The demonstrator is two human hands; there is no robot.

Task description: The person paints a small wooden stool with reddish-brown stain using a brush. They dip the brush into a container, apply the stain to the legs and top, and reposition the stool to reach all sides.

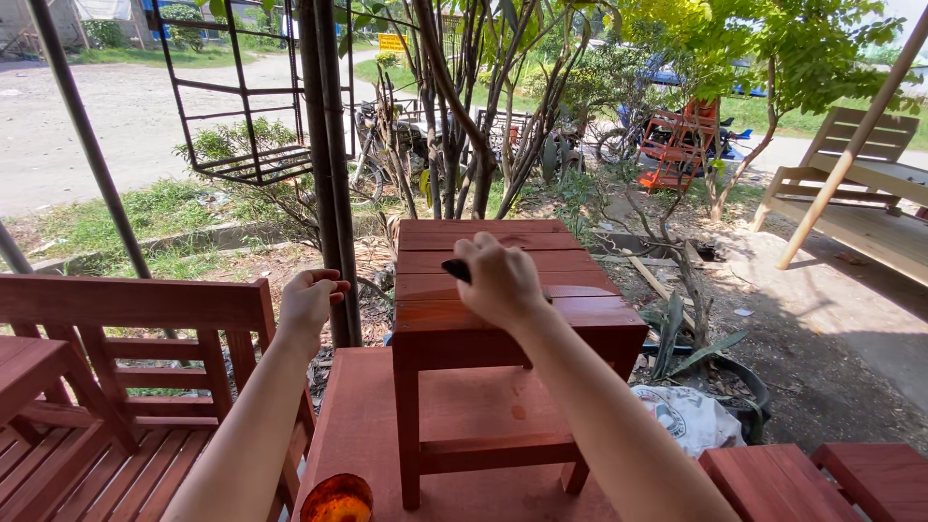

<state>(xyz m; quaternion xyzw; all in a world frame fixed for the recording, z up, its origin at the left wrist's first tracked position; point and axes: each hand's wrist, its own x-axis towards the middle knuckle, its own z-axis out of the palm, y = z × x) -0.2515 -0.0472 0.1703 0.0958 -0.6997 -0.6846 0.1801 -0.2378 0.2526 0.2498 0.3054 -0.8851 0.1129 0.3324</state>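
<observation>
A small red-brown slatted wooden stool stands on top of a larger red-brown table in front of me. My right hand rests over the stool's top and is closed around a dark handle, likely a brush, whose black end sticks out to the left. My left hand hovers in a loose fist left of the stool, above the corner of a red-brown bench back. It holds nothing that I can see.
An amber glass jar sits at the table's near edge. More red-brown furniture stands lower right, a white sack beside it. Dark metal poles rise just behind the stool. An unpainted wooden bench stands far right.
</observation>
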